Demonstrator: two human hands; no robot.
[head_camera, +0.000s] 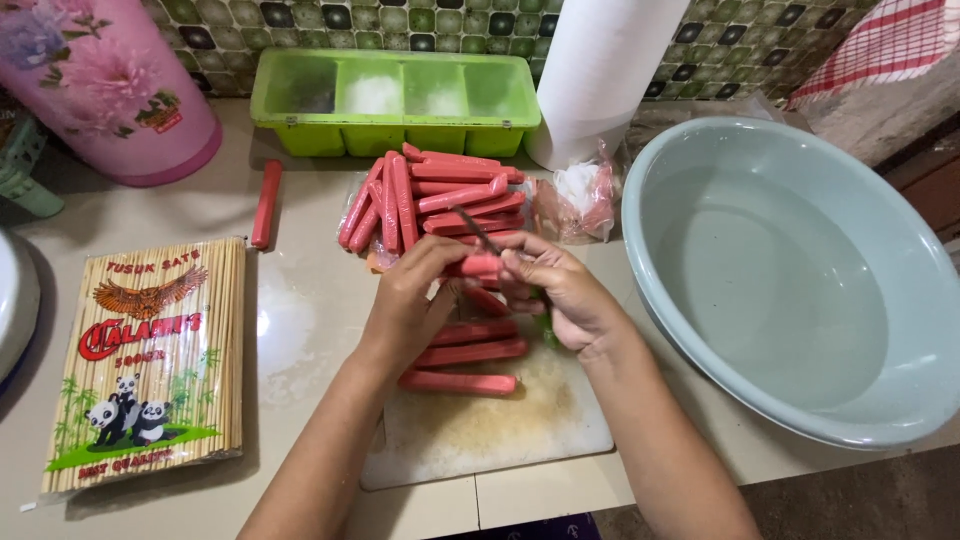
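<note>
My left hand (408, 300) and my right hand (560, 290) meet over a white cutting board (470, 430). Between them is a red sausage (480, 266), gripped at its left end by my left hand. My right hand grips a small knife (478, 230) with its blade pointing up and away, against the sausage. Three more red sausages (465, 355) lie on the board under my hands. A pile of several red sausages (430, 195) lies on an opened plastic wrapper just behind.
A large pale blue basin (800, 280) sits at right. A green lidded tray (395, 100) and a paper towel roll (600, 70) stand at the back. A pack of bamboo skewers (150, 360) lies left, one lone sausage (265, 203) behind it, a pink floral container (110, 85) beyond.
</note>
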